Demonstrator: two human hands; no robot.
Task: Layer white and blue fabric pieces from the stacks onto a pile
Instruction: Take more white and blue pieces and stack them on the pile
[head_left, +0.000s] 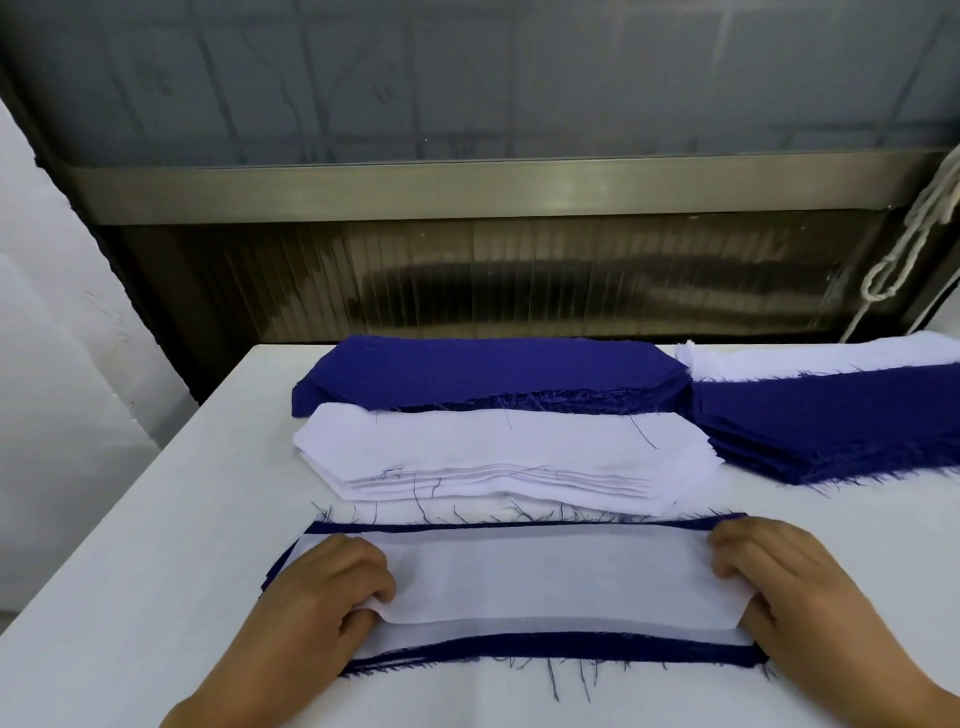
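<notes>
While fingers curl: left hand (332, 582), right hand (769, 577) gripping white piece (550, 577).

Deep blue and plain white cloth on a white table (156, 519).

We see a white piece (550, 577) topping our pile, dark blue strips (519, 647) edging it; behind it a white stack (493, 457) flecked with blue threads; a solid blue stack (483, 371) beyond; at right another blue stack (831, 421) under white cloth (810, 358); an off-white cord (904, 249); a grey-brown metal rail (467, 189).
</notes>
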